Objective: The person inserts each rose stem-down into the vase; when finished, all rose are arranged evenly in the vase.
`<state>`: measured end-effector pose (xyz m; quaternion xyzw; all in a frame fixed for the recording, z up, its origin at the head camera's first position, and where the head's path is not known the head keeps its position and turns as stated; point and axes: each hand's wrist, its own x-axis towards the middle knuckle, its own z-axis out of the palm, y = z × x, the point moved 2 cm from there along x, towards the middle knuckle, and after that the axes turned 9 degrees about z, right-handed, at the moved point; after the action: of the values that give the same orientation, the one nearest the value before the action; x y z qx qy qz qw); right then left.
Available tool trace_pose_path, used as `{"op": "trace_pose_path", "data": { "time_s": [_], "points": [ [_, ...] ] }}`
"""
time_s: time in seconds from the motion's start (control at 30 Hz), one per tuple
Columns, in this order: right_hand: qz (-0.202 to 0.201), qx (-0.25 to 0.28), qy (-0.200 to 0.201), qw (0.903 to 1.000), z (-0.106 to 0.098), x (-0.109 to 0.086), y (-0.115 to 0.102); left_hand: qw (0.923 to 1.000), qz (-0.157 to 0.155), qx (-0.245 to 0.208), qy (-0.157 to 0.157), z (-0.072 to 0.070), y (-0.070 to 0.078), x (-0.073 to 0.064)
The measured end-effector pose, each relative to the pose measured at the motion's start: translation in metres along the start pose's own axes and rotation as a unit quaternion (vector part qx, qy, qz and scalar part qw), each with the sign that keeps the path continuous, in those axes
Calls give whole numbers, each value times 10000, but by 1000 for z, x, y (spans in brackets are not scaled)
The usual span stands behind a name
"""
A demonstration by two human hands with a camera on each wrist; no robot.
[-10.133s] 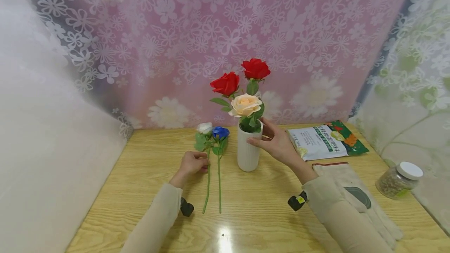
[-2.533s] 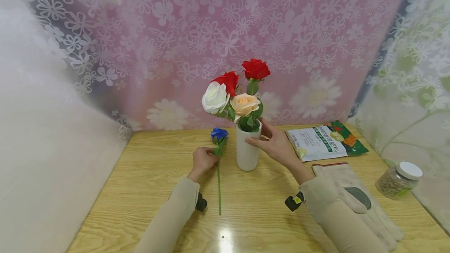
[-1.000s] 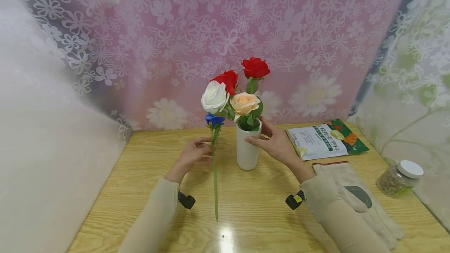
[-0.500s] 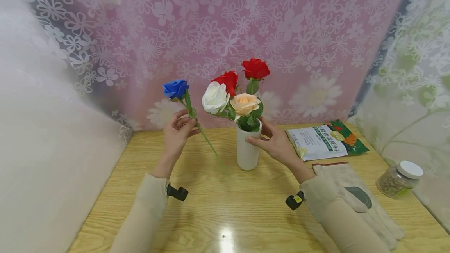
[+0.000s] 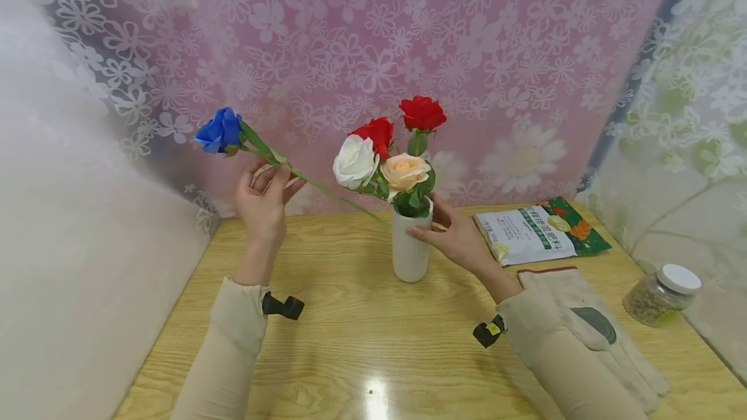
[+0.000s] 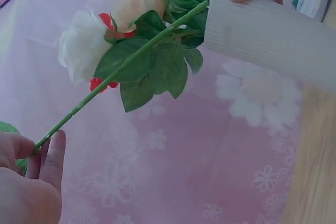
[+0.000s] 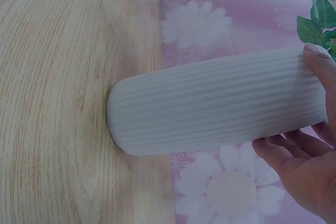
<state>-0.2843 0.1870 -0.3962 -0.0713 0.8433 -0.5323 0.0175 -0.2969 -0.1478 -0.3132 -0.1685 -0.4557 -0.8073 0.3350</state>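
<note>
My left hand pinches the stem of a blue rose, held up left of the vase. The rose leans left, and its bare stem end points at the vase's mouth; in the left wrist view the green stem reaches close to the rim. A ribbed white vase stands upright on the table, gripped near its top by my right hand. In it are a white rose, a peach rose and two red roses, one taller and one behind the white.
On the right of the wooden table lie a white and green printed bag and a pair of beige gloves. A lidded jar stands near the right edge. A pink floral curtain hangs behind.
The white rose went into the vase earlier. My left hand has since lifted the blue rose off the table, moved it up and left, and tilted its stem towards the vase. The right hand stayed.
</note>
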Motion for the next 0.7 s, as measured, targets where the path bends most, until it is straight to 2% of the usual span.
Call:
{"op": "trace_pose_path", "data": {
  "time_s": [0.23,0.43,0.57,0.7],
  "points": [
    [-81,-26,10,10000,0,-1,-1,9994,256,-195,134,8,6,0],
    [-119,-65,38,9999,1,0,1,9993,322,-214,6,19,6,-4],
    [-145,-73,42,9999,1,1,2,9990,408,35,-170,26,5,-5],
    [-142,-51,56,9999,0,1,1,9962,630,407,-452,32,2,-8]
  ]
}}
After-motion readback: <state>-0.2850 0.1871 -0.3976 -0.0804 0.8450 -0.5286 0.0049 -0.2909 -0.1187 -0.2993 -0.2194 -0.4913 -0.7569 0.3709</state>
